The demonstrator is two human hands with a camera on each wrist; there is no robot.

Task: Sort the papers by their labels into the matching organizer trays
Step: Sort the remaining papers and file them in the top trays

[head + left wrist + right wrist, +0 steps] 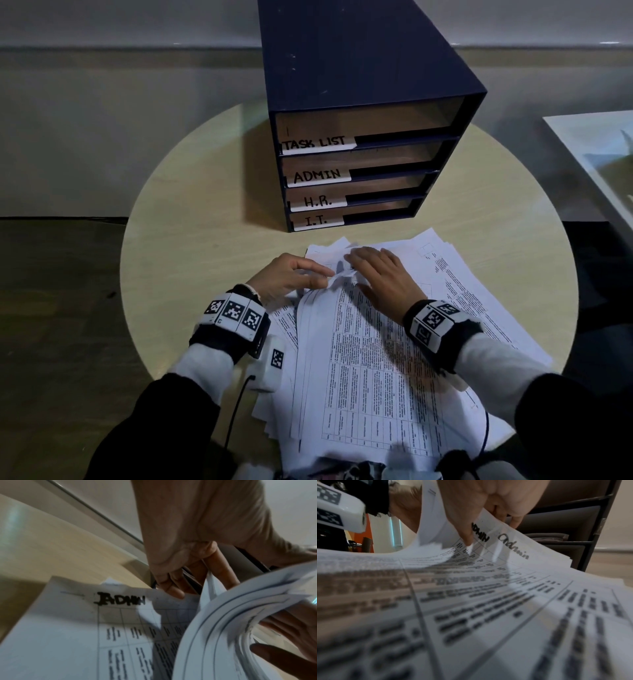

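A loose pile of printed papers (370, 359) lies on the round table (205, 222) in front of a navy organizer (359, 68). Its trays read TASK LIST, ADMIN (318, 176), H.R. and I.T. My left hand (294, 277) pinches the lifted far corners of several sheets (240, 615), which curl upward. Under them lies a sheet marked ADMIN (120, 600). My right hand (380, 274) rests on the pile with fingers stretched, one finger (467, 534) pressing beside that label. Another sheet reads Admin (513, 546) in handwriting.
A white surface (589, 147) juts in at the right edge. Bare tabletop lies left of the organizer and the pile. A black cable (236, 411) hangs from my left wrist near the table's front edge. Dark floor surrounds the table.
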